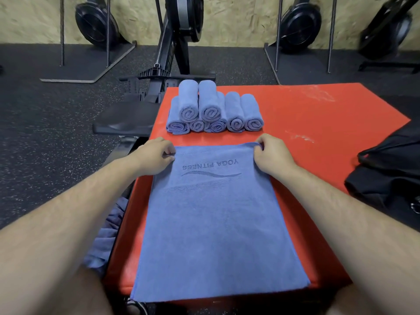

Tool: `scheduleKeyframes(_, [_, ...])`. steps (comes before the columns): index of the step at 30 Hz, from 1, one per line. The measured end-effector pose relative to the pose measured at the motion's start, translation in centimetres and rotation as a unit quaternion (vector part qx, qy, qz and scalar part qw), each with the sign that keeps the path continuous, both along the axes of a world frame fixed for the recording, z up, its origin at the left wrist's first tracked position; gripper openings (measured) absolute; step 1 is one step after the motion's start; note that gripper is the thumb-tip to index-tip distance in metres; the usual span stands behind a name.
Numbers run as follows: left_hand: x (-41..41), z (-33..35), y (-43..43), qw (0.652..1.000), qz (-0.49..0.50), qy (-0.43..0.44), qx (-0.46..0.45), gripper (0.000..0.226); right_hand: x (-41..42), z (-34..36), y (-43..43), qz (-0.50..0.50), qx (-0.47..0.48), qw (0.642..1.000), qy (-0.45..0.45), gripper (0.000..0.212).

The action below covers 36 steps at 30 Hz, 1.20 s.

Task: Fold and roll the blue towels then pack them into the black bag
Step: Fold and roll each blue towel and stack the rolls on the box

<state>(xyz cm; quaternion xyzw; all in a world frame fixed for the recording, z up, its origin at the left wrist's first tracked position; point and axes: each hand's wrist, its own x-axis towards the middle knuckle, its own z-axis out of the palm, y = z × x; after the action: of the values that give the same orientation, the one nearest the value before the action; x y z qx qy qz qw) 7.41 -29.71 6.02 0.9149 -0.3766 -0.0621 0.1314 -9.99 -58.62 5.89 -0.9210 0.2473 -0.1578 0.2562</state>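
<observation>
- While the blue towel [216, 223] lies flat on the red surface [318, 114], your left hand [156, 153] and right hand [270, 155] pinch its far corners.
- Rolled towels [213, 110] beyond — black bag [391, 173] right.

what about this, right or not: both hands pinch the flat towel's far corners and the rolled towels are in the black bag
No. The head view shows the rolled towels stacked on the red mat, not in the black bag. The rest holds.

The flat blue towel [216, 214] carries the words "YOGA FITNESS", upside down from the wearer's side, above a wave-shaped emblem.
</observation>
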Motion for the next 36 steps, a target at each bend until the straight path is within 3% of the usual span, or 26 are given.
scheduleKeyframes(10, [-0.2,0.2,-0.3,0.999,0.02,-0.013,0.025,0.013,-0.3,-0.1,-0.7,-0.043,0.031,0.999,-0.002,0.009])
scheduleKeyframes(18, [0.1,0.1,-0.4,0.991,0.098,-0.024,-0.088,0.017,0.3,-0.5,-0.5,-0.06,0.001,0.998,0.016,0.007])
scheduleKeyframes(25, [1.1,-1.3,-1.6,0.994,0.08,-0.019,-0.074,0.007,1.4,-1.1,-0.2,0.004,-0.045,0.996,0.08,0.034])
scheduleKeyframes(29, [1.5,-1.7,-1.4,0.995,0.053,-0.034,-0.072,0.005,1.6,-1.6,-0.1,0.015,-0.052,0.995,0.082,0.019])
scheduleKeyframes(32, [1.2,-1.6,-1.5,0.996,0.048,-0.071,-0.031,0.007,1.6,-1.4,0.3,0.023,-0.099,0.992,0.078,0.021])
scheduleKeyframes(36, [0.5,-1.2,-1.7,0.996,0.046,-0.07,-0.013,0.008,1.3,-0.5,0.0,0.042,-0.072,0.996,0.045,0.008])
